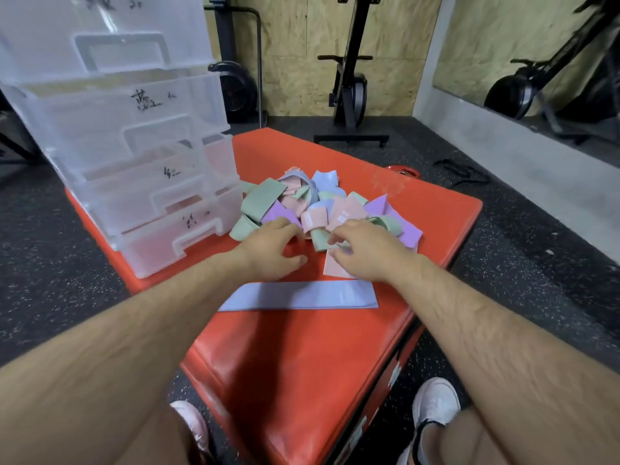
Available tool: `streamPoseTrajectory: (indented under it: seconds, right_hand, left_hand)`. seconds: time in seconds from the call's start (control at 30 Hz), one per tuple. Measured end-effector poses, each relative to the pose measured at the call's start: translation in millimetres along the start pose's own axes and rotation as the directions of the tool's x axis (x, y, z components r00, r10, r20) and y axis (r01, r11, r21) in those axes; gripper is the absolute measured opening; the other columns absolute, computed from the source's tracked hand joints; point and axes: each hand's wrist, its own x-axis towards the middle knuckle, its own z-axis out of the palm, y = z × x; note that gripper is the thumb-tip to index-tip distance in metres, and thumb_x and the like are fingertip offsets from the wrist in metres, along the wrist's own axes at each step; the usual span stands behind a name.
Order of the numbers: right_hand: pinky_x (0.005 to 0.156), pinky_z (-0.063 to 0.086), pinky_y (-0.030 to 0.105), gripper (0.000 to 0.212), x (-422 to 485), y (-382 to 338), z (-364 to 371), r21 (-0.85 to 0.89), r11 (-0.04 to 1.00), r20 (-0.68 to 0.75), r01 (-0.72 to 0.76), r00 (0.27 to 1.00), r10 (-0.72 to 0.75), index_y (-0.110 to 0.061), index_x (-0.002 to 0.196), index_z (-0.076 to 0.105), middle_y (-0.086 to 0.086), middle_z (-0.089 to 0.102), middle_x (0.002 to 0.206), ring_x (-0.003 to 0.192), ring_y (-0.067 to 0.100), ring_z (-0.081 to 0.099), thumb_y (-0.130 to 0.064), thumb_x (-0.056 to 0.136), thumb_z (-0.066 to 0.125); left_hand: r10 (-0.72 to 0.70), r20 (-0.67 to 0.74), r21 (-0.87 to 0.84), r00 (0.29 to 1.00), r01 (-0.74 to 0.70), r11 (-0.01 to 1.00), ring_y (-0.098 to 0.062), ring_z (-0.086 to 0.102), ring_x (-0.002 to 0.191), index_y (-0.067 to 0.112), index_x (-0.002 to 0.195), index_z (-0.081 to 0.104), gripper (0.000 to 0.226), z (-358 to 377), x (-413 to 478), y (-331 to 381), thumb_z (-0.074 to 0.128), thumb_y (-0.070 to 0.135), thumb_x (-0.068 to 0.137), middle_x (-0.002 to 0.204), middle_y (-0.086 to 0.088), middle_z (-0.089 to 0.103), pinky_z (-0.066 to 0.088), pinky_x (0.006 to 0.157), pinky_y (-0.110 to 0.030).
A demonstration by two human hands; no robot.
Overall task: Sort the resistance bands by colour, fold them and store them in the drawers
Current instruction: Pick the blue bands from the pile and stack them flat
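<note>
Left hand [271,250], right hand [364,253] at band pile [302,199] on red box [302,347]; fingers curled, grip unclear; blue band [298,296] flat nearby

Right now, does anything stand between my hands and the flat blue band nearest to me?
Nothing visible does. The blue band lies bare on the orange box, just nearer than the left hand and right hand, which are both at the pile of bands.
</note>
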Motion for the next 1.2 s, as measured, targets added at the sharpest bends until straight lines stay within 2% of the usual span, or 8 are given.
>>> streamPoseTrajectory:
  seconds: [0.17,0.4,0.6,0.67,0.8,0.93,1.07,1.2]
  right_hand:
    - [0.099,0.043,0.045,0.031,39,8,6,0.004,0.996,-0.099,-0.092,0.991,0.092,-0.023,0.122,0.06,0.003,0.056,0.129,0.126,0.029,0.044,-0.027,0.095,0.046]
    - [0.099,0.03,0.041,0.044,64,9,17,0.001,0.994,-0.011,-0.113,0.994,0.113,-0.036,0.139,0.046,-0.008,0.051,0.143,0.129,0.027,0.038,-0.024,0.097,0.042]
    - [0.095,0.031,0.041,0.035,65,7,21,-0.055,0.977,-0.039,-0.207,0.978,0.205,-0.026,0.131,0.051,0.0,0.053,0.138,0.126,0.03,0.04,-0.026,0.098,0.039]
    - [0.097,0.031,0.041,0.035,62,5,19,-0.064,0.97,-0.057,-0.235,0.971,0.231,-0.024,0.131,0.052,0.001,0.052,0.14,0.127,0.03,0.04,-0.027,0.098,0.038]
    - [0.102,0.03,0.042,0.037,55,7,15,-0.085,0.962,-0.016,-0.259,0.966,0.259,-0.023,0.134,0.052,-0.001,0.043,0.151,0.133,0.029,0.036,-0.031,0.102,0.035]
    - [0.101,0.03,0.043,0.033,49,14,14,-0.059,0.97,0.007,-0.234,0.972,0.235,-0.023,0.126,0.056,-0.001,0.045,0.147,0.129,0.029,0.038,-0.031,0.103,0.033]
    - [0.1,0.03,0.044,0.032,46,16,12,-0.058,0.973,0.029,-0.222,0.974,0.224,-0.023,0.124,0.055,-0.002,0.044,0.147,0.128,0.029,0.038,-0.03,0.102,0.034]
    - [0.099,0.03,0.043,0.032,45,14,10,-0.048,0.972,0.015,-0.232,0.972,0.233,-0.023,0.125,0.055,0.0,0.045,0.146,0.127,0.028,0.039,-0.03,0.103,0.033]
  left_hand:
    - [-0.074,-0.222,-0.095,0.972,0.054,0.994,-0.03,0.048,0.122,0.016,0.122,0.06,0.04,12,59,15,0.052,0.033,0.087,0.129,-0.005,0.056,0.039,0.102,-0.042]
    - [-0.213,-0.158,-0.178,0.964,0.184,0.967,-0.033,0.059,0.104,0.023,0.119,0.059,0.049,28,94,3,0.036,0.045,0.082,0.106,-0.006,0.069,0.049,0.088,-0.046]
    - [-0.289,-0.213,-0.304,0.933,0.218,0.927,-0.023,0.066,0.092,0.023,0.116,0.064,0.026,29,92,1,0.057,0.032,0.092,0.1,-0.002,0.071,0.053,0.083,-0.04]
    - [-0.279,-0.24,-0.3,0.93,0.202,0.932,-0.025,0.062,0.099,0.027,0.124,0.061,0.034,29,92,-2,0.057,0.033,0.091,0.109,-0.003,0.065,0.05,0.089,-0.04]
    - [-0.143,-0.342,-0.048,0.929,0.134,0.99,-0.027,0.043,0.123,0.031,0.13,0.06,0.037,32,93,8,0.055,0.029,0.094,0.132,0.001,0.051,0.033,0.101,-0.04]
    - [-0.224,-0.179,-0.068,0.958,0.215,0.974,-0.023,0.035,0.13,0.033,0.14,0.05,0.04,32,99,25,0.041,0.031,0.101,0.127,0.007,0.059,0.025,0.099,-0.039]
    - [-0.247,-0.199,-0.067,0.948,0.238,0.969,-0.023,0.044,0.119,0.028,0.118,0.063,0.026,32,99,31,0.044,0.03,0.099,0.103,0.007,0.065,0.027,0.087,-0.036]
    - [-0.377,-0.193,-0.255,0.906,0.325,0.911,-0.02,0.054,0.111,0.03,0.095,0.068,0.013,25,100,36,0.055,0.034,0.094,0.093,0.011,0.067,0.036,0.097,-0.036]
